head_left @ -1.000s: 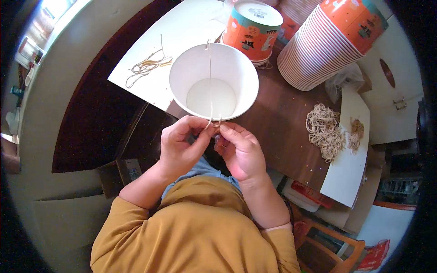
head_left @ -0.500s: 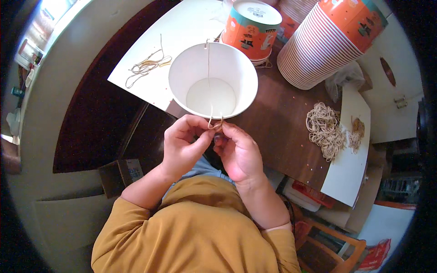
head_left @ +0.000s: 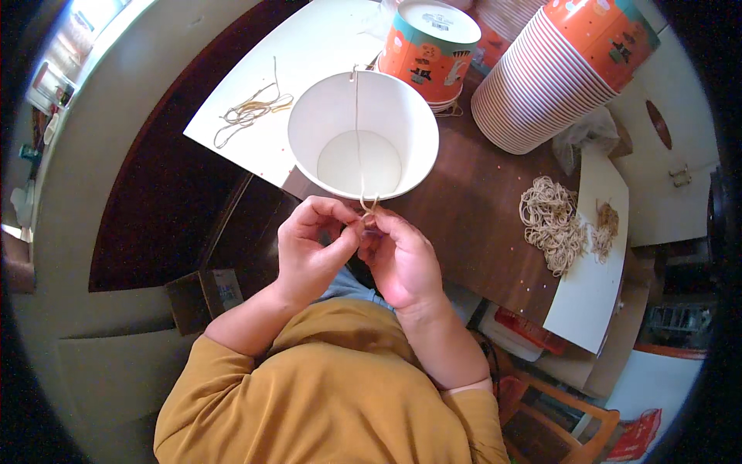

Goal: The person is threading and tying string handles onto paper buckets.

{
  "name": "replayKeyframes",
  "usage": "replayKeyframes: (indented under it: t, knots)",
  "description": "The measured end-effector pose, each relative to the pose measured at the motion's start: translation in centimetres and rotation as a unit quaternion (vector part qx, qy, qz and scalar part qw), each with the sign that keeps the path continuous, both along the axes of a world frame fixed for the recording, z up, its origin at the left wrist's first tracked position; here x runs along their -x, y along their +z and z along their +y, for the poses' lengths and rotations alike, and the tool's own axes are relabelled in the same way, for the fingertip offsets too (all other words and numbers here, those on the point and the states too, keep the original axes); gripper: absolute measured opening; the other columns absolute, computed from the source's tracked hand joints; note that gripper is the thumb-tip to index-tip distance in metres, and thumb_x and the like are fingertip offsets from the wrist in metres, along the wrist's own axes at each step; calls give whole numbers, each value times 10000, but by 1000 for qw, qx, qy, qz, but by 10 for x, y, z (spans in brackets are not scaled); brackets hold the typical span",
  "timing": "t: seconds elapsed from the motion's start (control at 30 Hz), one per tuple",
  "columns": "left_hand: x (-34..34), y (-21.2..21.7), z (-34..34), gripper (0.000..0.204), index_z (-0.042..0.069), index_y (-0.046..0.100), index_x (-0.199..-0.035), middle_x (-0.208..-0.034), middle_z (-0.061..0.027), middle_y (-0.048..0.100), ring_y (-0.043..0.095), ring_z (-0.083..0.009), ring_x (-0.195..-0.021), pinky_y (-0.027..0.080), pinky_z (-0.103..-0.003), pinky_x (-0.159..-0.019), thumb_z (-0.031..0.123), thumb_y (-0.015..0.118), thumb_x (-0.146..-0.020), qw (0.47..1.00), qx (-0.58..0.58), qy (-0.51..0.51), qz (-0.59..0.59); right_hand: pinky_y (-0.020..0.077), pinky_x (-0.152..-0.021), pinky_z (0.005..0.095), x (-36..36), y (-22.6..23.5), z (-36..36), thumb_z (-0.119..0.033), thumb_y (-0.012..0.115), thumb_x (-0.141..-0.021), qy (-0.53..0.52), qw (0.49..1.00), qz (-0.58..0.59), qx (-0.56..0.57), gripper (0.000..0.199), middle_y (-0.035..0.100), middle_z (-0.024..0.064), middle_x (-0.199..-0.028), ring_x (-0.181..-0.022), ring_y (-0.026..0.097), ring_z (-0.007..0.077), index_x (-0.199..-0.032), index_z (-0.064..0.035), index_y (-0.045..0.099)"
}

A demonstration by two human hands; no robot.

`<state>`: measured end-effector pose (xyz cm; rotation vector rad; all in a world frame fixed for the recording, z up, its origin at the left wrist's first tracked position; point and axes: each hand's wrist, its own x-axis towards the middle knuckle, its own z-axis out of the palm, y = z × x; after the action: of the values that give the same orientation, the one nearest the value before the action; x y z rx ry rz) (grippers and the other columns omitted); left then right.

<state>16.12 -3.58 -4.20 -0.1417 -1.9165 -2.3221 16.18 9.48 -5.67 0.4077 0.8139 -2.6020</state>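
Note:
A white paper bucket (head_left: 315, 124) stands with its mouth up at the table's near edge. From a hole at its far rim, a thin beige cord (head_left: 356, 108) crosses the inside to the near rim. There the cord forms a small crossed loop between my fingers. My left hand (head_left: 309, 243) pinches the cord between thumb and forefinger. My right hand (head_left: 408, 259) holds it too, its thumb and fingers closed right beside the left fingertips. Exactly how the strands pass between the fingers is partly hidden.
Upside-down orange-and-teal printed buckets (head_left: 425, 58) stand behind, with a tall leaning stack of nested buckets (head_left: 533, 89) to the right. A tangled cord pile (head_left: 553, 224) lies on the brown table (head_left: 479, 209). Loose cords (head_left: 251, 112) lie on the white board (head_left: 209, 127) at left.
The cord strands at the near rim, upright and apart before, now cross in a small loop. Both hands have shifted slightly, still pinching. The bucket has barely moved.

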Motion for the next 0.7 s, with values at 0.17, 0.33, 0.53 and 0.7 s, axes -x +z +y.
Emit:
replayKeyframes:
  t: [0.17, 0.33, 0.53, 0.7]
  knots:
    - [1, 0, -3, 138, 1, 618, -878, -782, -49, 644, 605, -83, -656, 486, -208, -584, -53, 662, -759, 981, 168, 37, 94, 400, -684, 238, -3, 4, -9, -180, 580, -899, -45, 999, 10, -18, 148, 642, -20, -864, -735, 516, 80, -968, -80, 664]
    - [5, 7, -2, 149, 15, 653, -856, -776, -72, 652, 626, -121, -650, 495, -233, -577, -40, 685, -722, 940, 274, 73, 190, 364, -635, 204, -4, 6, -10, -196, 642, -869, -68, 995, 24, -75, 156, 644, -38, -853, -700, 482, 55, -974, -90, 684]
    - [10, 10, -4, 148, 31, 657, -842, -779, -83, 670, 648, -178, -669, 516, -268, -589, -20, 705, -712, 919, 313, 67, 229, 366, -649, 199, -5, 9, -11, -211, 650, -860, -93, 981, 71, -156, 163, 645, -45, -839, -710, 477, 45, -947, -79, 693]
    - [11, 7, -10, 114, 26, 653, -830, -770, -88, 675, 661, -181, -683, 520, -268, -602, -16, 701, -734, 936, 288, 9, 201, 371, -668, 215, 0, 3, -3, -208, 653, -831, -71, 993, 18, -95, 171, 662, -37, -852, -720, 501, 50, -942, -86, 699]
